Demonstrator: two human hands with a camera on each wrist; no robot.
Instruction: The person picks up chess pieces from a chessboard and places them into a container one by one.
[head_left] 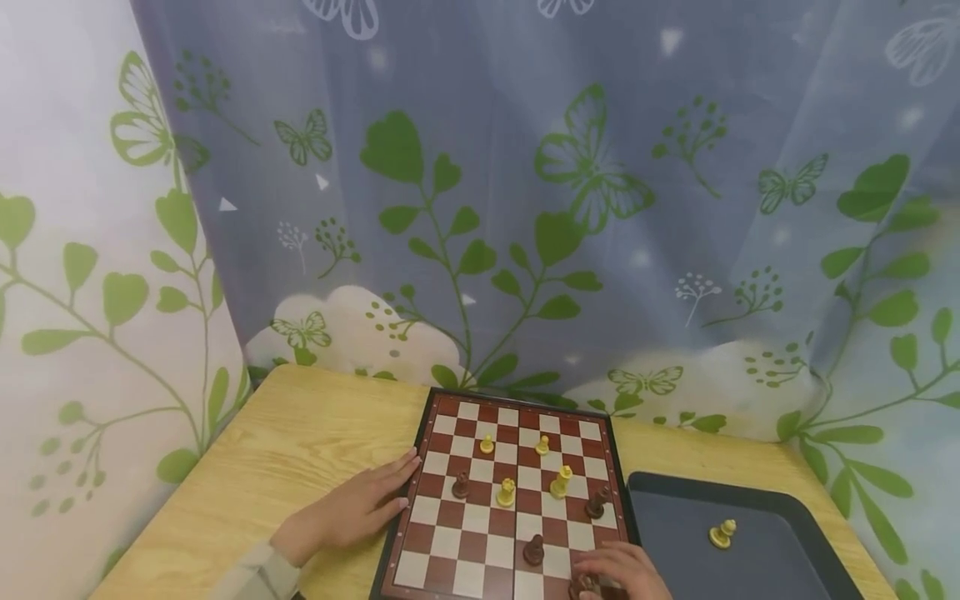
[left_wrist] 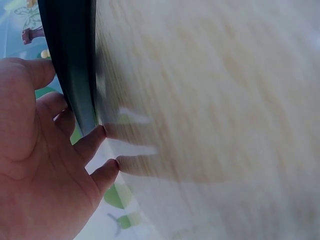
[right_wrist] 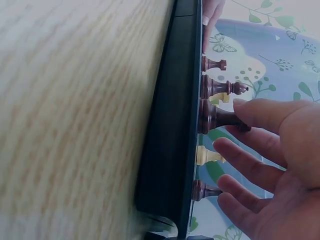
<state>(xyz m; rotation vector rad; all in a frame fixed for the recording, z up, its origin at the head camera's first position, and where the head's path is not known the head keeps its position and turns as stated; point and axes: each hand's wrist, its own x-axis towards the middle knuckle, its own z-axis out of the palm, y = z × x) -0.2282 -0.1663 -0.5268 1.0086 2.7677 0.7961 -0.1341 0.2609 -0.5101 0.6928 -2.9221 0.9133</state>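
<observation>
A brown-and-white checkered chessboard (head_left: 469,577) with a black frame lies on the table. My left hand (head_left: 360,507) touches its left edge with extended fingers. At the near right part of the board, my right hand (head_left: 626,568) pinches a dark brown chess piece (right_wrist: 206,117) by its top between thumb and fingers. That piece's base appears to stand on the board; its head is hidden by the fingertips. Close by stands another dark piece (head_left: 533,550). A dark rook (head_left: 461,485) is farther left, and a dark piece (head_left: 597,502) stands near the right edge.
Several yellow pieces stand on the board, including a tall one (head_left: 560,482), a second (head_left: 506,492) and two pawns. Right of the board, a dark tray (head_left: 675,533) holds one yellow piece (head_left: 722,534). A patterned curtain (head_left: 480,250) hangs behind the wooden table (head_left: 315,425).
</observation>
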